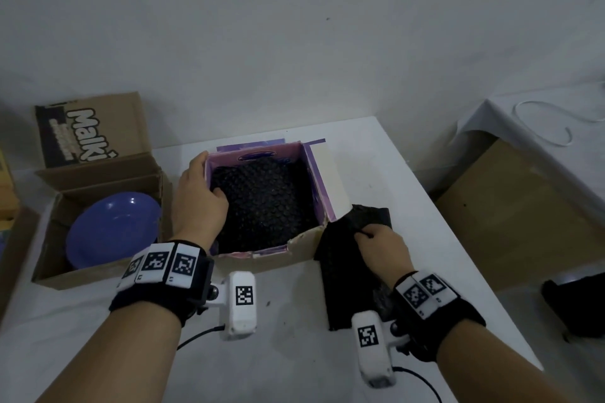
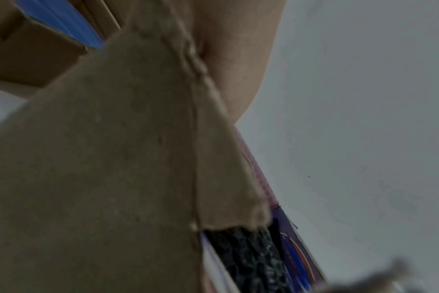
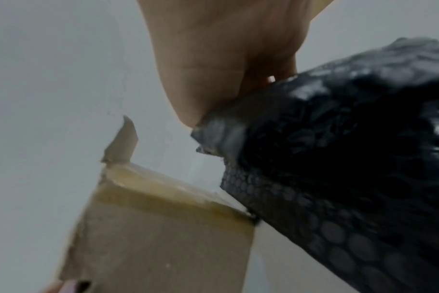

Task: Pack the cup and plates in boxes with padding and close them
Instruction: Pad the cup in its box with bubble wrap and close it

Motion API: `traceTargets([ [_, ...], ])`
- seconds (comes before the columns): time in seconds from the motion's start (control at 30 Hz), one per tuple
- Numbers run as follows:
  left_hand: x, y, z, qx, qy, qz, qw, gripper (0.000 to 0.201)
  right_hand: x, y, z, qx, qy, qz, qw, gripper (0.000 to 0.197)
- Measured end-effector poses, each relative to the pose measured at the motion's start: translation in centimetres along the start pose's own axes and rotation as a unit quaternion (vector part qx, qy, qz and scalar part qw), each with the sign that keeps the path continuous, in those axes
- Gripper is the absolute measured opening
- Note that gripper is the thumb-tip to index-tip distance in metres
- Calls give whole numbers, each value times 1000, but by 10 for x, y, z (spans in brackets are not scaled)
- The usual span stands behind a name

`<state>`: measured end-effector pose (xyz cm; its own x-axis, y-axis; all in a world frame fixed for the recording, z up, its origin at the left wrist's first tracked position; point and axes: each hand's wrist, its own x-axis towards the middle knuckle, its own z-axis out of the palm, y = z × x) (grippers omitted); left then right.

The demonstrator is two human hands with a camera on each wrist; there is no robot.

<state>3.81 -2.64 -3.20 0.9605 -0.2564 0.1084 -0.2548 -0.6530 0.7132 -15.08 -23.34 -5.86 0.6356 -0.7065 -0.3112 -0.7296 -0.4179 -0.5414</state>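
Bubble wrap (image 1: 265, 203), black, lines the pink box (image 1: 312, 173) mid-table, and I see my left hand (image 1: 199, 193) curled over its left wall, thumb pressing the padding down. My right hand (image 1: 381, 250) pinches a second black sheet (image 1: 347, 271) just beside the box. Left of it, a blue plate (image 1: 111, 229) sits in the open brown carton (image 1: 49, 258).
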Motion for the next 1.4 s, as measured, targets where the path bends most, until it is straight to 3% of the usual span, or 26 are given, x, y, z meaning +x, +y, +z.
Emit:
traceTargets([
  [0.13,3,-3,1,-25,5,5,1000,53,-4,-31,-35,58,141,-36,988,11],
  [0.23,2,-1,-1,-73,11,1,997,40,-9,-69,-56,36,242,-174,954,20],
  [0.3,0,2,-4,-133,10,-15,991,38,-14,-97,-56,-13,269,-293,917,31],
  [0.4,0,0,-7,-227,3,-51,972,44,-16,-122,-25,-150,205,-419,872,43],
  [0.5,3,-8,-9,-268,15,-74,961,46,-16,-127,10,-275,62,-456,844,46],
  [0.6,5,-10,-15,-227,32,-72,971,44,-20,-123,27,-333,-84,-466,816,51],
  [0.67,5,-7,-18,-141,68,-1,988,44,-19,-118,28,-290,-108,-479,821,48],
  [0.73,4,4,-18,-56,88,113,988,38,-18,-116,21,-152,-87,-496,851,42],
  [0.8,-1,22,-9,-32,45,199,978,29,-10,-115,8,7,34,-473,880,42],
  [0.87,-9,41,7,-28,-39,214,976,29,1,-112,-5,122,163,-396,896,39],
  [0.9,-12,47,17,-23,-77,200,976,33,7,-110,-10,158,189,-335,909,36],
  [0.97,-15,54,34,26,-139,157,978,44,20,-102,-16,209,166,-210,941,29],
  [1.03,-15,55,45,97,-179,125,971,54,27,-93,-17,230,118,-141,956,28],
  [1.27,-6,49,49,178,-257,65,948,73,32,-79,-5,212,-45,-65,974,22],
  [1.4,-9,56,51,269,-202,102,936,69,35,-75,-1,231,-48,-30,971,24],
])
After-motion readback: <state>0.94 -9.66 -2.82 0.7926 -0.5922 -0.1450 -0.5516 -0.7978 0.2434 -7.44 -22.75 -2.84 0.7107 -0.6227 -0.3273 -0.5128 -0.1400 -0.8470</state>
